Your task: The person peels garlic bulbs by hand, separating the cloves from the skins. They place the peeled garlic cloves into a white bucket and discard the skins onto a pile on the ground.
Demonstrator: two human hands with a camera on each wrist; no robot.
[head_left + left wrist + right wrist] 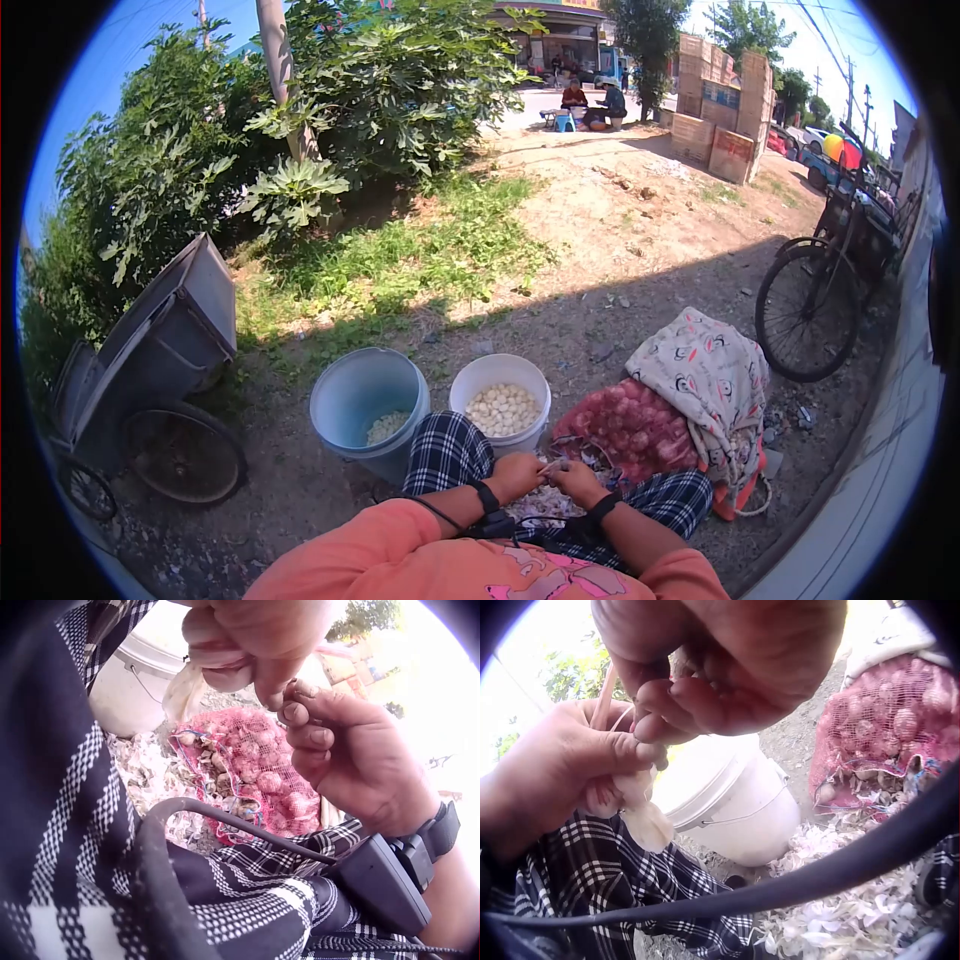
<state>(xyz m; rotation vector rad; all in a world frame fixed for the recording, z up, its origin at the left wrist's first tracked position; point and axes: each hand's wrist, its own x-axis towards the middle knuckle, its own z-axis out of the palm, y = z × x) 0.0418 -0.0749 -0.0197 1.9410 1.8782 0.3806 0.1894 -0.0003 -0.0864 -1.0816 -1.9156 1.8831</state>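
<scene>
Garlic with pale, papery skin (649,825) hangs from the left hand (515,477), whose fingers and thumb curl round it, above the person's dark checked trousers (445,455). The right hand (577,482) has its fingers curled, their tips meeting the left thumb; I cannot tell whether they pinch anything. Beyond the knee stands a round white plastic bucket (746,817) holding whitish cloves (503,408), and just beside it a wider pale-blue bucket (395,462) with some more at its bottom. A red mesh bag (635,425) of bulbs lies on the ground, partly under a white patterned cloth (700,370), near loose papery skins (840,900).
</scene>
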